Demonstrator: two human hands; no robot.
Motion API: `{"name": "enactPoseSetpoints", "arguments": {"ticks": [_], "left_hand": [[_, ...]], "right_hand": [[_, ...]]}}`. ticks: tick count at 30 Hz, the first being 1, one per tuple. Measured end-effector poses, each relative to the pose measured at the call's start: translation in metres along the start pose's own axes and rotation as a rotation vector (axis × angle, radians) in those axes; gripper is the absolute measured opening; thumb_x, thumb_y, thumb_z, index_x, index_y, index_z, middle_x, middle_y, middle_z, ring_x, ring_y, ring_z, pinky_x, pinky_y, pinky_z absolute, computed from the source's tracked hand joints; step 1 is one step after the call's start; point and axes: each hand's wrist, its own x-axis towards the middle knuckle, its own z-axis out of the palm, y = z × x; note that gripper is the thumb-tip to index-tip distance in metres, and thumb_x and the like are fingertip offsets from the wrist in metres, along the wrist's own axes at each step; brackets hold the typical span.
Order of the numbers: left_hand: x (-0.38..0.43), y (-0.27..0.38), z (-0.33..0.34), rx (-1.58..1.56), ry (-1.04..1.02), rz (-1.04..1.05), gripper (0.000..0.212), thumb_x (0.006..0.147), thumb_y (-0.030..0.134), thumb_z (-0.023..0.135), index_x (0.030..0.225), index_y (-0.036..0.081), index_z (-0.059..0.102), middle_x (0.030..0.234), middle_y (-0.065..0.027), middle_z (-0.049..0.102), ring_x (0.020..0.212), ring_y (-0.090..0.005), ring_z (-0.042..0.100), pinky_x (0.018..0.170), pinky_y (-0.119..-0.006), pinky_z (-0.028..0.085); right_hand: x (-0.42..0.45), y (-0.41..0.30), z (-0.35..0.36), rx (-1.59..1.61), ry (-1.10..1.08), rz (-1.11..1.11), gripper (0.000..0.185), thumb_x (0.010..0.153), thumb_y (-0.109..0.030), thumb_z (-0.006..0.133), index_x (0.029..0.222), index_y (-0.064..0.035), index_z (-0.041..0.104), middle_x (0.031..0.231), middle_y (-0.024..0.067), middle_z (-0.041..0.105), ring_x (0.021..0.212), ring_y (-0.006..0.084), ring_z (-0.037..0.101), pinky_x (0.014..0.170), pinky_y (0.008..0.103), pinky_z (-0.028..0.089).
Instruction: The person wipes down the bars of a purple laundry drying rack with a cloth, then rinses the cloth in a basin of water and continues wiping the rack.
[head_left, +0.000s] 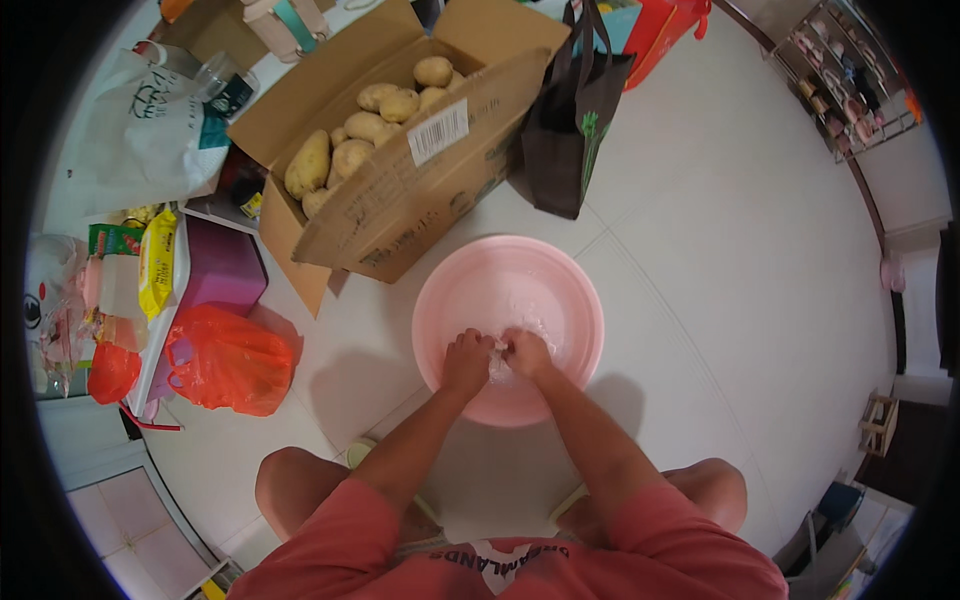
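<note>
A round pink plastic basin (508, 247) stands on the tiled floor in front of me, with some water in it. My left hand (469, 361) and my right hand (526, 352) are close together over its near half, fingers curled towards each other. Between the fingertips is something small and pale, perhaps a bit of wet cloth or splashing water; I cannot tell which. Beyond the basin, to the left, an open cardboard box (405, 217) holds several potatoes (363, 126).
A dark shopping bag (555, 150) stands behind the basin. To the left are a red plastic bag (232, 364), a purple storage box (221, 262) and a yellow wipes pack (157, 262). A shoe rack (844, 82) stands at the far right.
</note>
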Motion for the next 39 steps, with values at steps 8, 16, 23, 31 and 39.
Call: {"name": "enactPoseSetpoints", "arguments": {"ticks": [8,16,23,31,39], "left_hand": [[0.009,-0.016,0.025,-0.128,0.086,-0.322,0.015,0.081,0.013,0.063,0.095,0.009,0.061,0.104,-0.0133,0.058,0.091,-0.0323,0.059,0.076,-0.042,0.047],[0.036,-0.039,0.027,-1.362,-0.008,-0.511,0.009,0.084,0.01,0.066,0.09,0.006,0.06,0.082,-0.0015,0.061,0.075,-0.0152,0.06,0.067,-0.029,0.048],[0.022,-0.044,0.027,-1.699,-0.201,-0.59,0.031,0.085,0.011,0.068,0.114,0.003,0.06,0.09,-0.0045,0.063,0.072,-0.012,0.058,0.064,-0.027,0.047],[0.031,-0.035,0.033,-1.072,-0.14,-0.517,0.033,0.081,0.021,0.075,0.103,-0.001,0.067,0.08,-0.0062,0.067,0.064,-0.0116,0.057,0.055,-0.028,0.046],[0.025,-0.005,0.018,-0.671,0.187,-0.425,0.03,0.078,0.022,0.073,0.088,0.003,0.053,0.079,-0.0151,0.064,0.082,-0.0311,0.066,0.071,-0.04,0.05]], "right_hand": [[-0.012,-0.013,0.013,0.15,0.247,0.321,0.011,0.072,-0.005,0.066,0.081,-0.0037,0.061,0.073,0.0139,0.063,0.069,0.0305,0.063,0.068,0.0385,0.052],[0.001,0.009,0.014,0.971,0.154,0.374,0.012,0.078,0.0,0.066,0.086,-0.0051,0.06,0.075,0.0021,0.061,0.06,0.011,0.054,0.053,0.0245,0.043],[-0.004,-0.014,0.0,0.992,0.046,0.659,0.011,0.078,0.004,0.063,0.087,-0.0013,0.062,0.076,0.0076,0.065,0.058,0.0176,0.065,0.048,0.0272,0.052],[0.0,-0.004,0.005,0.731,0.134,0.482,0.011,0.077,0.007,0.059,0.08,0.0019,0.067,0.066,0.0078,0.064,0.05,0.0152,0.059,0.045,0.0282,0.048],[0.002,0.016,0.028,0.348,0.38,0.481,0.032,0.078,-0.016,0.065,0.104,-0.0002,0.056,0.085,0.0183,0.067,0.078,0.0315,0.066,0.07,0.0422,0.051]]}}
